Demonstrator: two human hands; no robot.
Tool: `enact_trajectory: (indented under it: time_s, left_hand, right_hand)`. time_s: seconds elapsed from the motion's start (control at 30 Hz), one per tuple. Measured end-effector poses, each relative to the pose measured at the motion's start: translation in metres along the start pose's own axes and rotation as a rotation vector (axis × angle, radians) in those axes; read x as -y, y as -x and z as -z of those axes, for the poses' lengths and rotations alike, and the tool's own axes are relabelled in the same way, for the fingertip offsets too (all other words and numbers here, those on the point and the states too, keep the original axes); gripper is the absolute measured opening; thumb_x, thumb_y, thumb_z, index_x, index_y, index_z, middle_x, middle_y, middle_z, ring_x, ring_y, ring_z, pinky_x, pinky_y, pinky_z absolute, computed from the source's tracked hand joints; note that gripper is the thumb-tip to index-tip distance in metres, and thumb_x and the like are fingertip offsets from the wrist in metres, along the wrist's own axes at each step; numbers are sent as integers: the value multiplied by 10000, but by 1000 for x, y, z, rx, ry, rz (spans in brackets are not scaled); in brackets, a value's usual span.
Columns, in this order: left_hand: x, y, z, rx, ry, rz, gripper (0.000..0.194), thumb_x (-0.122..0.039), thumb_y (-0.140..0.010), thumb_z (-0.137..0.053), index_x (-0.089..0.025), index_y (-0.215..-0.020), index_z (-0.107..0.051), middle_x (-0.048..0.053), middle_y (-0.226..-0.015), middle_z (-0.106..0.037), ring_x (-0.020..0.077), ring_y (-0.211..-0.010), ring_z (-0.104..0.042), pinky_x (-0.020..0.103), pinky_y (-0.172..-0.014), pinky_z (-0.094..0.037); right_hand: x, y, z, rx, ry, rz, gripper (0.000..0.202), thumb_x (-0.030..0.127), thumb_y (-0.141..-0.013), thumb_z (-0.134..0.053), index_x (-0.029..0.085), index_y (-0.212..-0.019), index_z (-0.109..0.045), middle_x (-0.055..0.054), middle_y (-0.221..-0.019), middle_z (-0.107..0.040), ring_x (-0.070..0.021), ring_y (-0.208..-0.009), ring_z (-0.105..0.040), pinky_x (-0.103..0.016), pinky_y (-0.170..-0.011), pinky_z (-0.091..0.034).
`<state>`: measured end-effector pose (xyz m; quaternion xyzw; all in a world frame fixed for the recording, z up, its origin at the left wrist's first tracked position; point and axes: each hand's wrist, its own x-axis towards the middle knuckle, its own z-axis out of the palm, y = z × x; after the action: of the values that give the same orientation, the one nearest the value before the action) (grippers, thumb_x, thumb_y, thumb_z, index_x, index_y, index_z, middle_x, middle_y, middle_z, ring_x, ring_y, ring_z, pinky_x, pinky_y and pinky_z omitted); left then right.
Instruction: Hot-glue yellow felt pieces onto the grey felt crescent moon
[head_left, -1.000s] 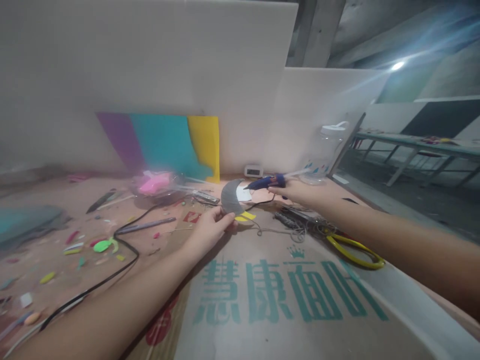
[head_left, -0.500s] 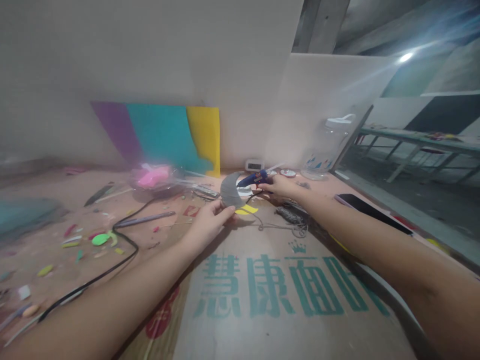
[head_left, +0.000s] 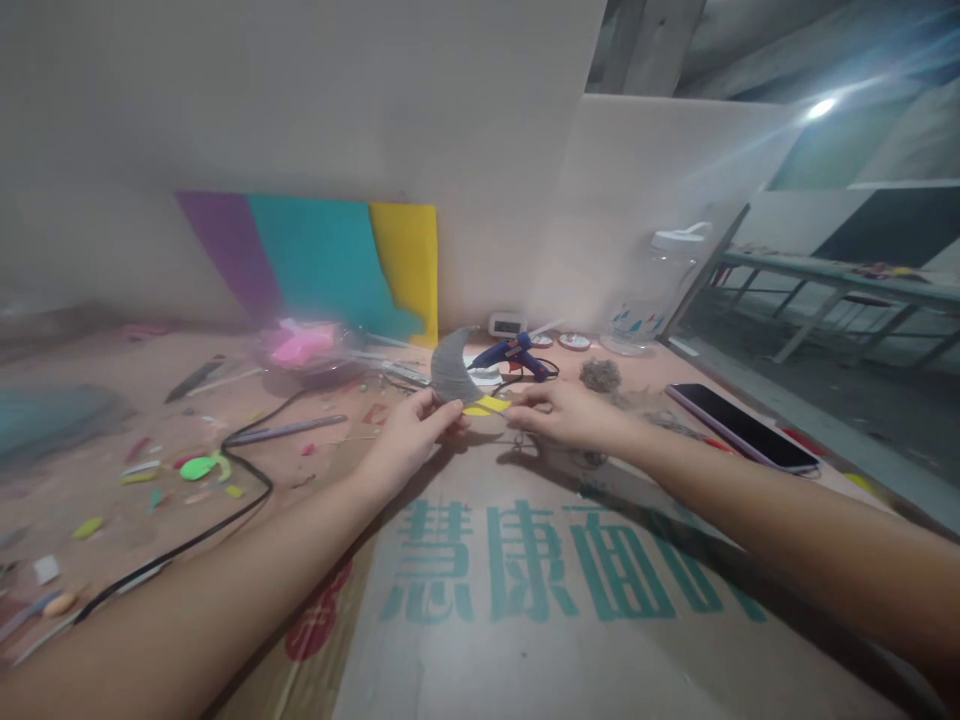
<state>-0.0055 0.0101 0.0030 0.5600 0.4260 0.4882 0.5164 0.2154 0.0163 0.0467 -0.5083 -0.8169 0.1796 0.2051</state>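
Observation:
My left hand [head_left: 420, 425] pinches the lower left edge of a crescent moon shape [head_left: 452, 368] wound with grey yarn. The crescent's lower end [head_left: 486, 406] shows bare yellow. To its right, my right hand [head_left: 559, 412] has thumb and fingers closed on a strand of grey yarn [head_left: 499, 412] that runs from the crescent. Just behind, a blue hot glue gun [head_left: 506, 352] rests on the table, its nozzle pointing left toward the crescent. A tangle of grey yarn [head_left: 600, 375] lies beyond my right wrist.
Printed cardboard [head_left: 525, 640] covers the table in front. A black cord [head_left: 255, 500] and clay scraps [head_left: 199, 468] lie left, near a pink bundle in plastic [head_left: 304, 345]. A phone [head_left: 742, 428] lies right; a clear bottle [head_left: 645, 290] and small digital display [head_left: 508, 325] stand behind.
My right hand has let go of the glue gun, which now rests on the table, and has come nearer to take the grey yarn. My left hand still holds the crescent.

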Motion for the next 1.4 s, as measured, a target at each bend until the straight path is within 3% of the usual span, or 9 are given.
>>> enact_trajectory:
  time_s: [0.1,0.27,0.47,0.57,0.7,0.8,1.0,1.2,1.4]
  left_hand:
    - [-2,1,0,-1,19,-14,326,-439,-719,-711,-145,-806,-599,22,-719,-670,140,-654,-615,265,-654,-480]
    - [-2,1,-2,-8,37,16,299,-415,-719,-704,-152,-807,-594,16,-697,-665,140,-625,-615,266,-628,-486]
    - [0,3,-3,57,-58,-23,206,-352,-763,-656,-150,-775,-617,12,-663,-661,138,-606,-609,262,-628,-489]
    - [0,4,-2,96,-66,-20,227,-374,-766,-665,-152,-789,-627,20,-683,-678,152,-626,-629,271,-639,-497]
    - [1,2,0,101,-58,0,237,-380,-760,-672,-151,-804,-632,27,-696,-691,155,-649,-639,267,-651,-493]
    - [4,1,0,87,-61,2,221,-365,-760,-668,-152,-799,-627,26,-687,-691,146,-635,-634,258,-644,-482]
    - [6,2,-1,115,-11,17,225,-365,-763,-684,-158,-830,-622,8,-675,-671,134,-619,-625,247,-622,-480]
    - [3,2,-1,163,-52,2,231,-362,-753,-689,-150,-828,-635,16,-670,-675,144,-615,-629,255,-624,-486]
    - [6,0,1,226,-70,-27,233,-336,-776,-666,-130,-884,-646,36,-719,-686,145,-654,-626,253,-643,-474]
  right_hand:
    - [11,3,-15,39,-164,17,274,442,-829,-629,183,-785,-709,-34,-783,-716,-179,-713,-641,-262,-622,-457]
    - [6,6,-25,-54,-449,-142,263,360,-878,-520,161,-743,-626,17,-556,-576,-112,-457,-501,-233,-468,-375]
    - [-8,5,-23,-259,-300,-70,280,378,-889,-518,166,-861,-698,44,-504,-525,-132,-468,-497,-246,-488,-370]
    - [-11,3,-24,-255,-243,-38,266,333,-889,-524,162,-842,-721,-10,-626,-649,-168,-602,-602,-272,-591,-452]
    - [-10,2,-22,-317,-150,86,220,229,-850,-562,170,-959,-743,-92,-1009,-730,-222,-912,-650,-339,-814,-487]
    - [-7,6,-21,-391,-148,94,340,191,-847,-536,193,-1152,-686,-91,-1162,-685,-193,-847,-629,-333,-760,-491]
    - [3,15,-26,-228,-365,32,355,374,-910,-510,185,-1175,-650,-61,-920,-703,-149,-605,-565,-290,-563,-461]
    - [9,14,-26,-185,-362,36,298,355,-851,-609,183,-1076,-700,-109,-1135,-694,-217,-879,-653,-363,-777,-518]
    - [5,15,-33,-29,-480,-91,211,339,-849,-576,162,-850,-690,-30,-681,-699,-168,-612,-640,-271,-553,-479]
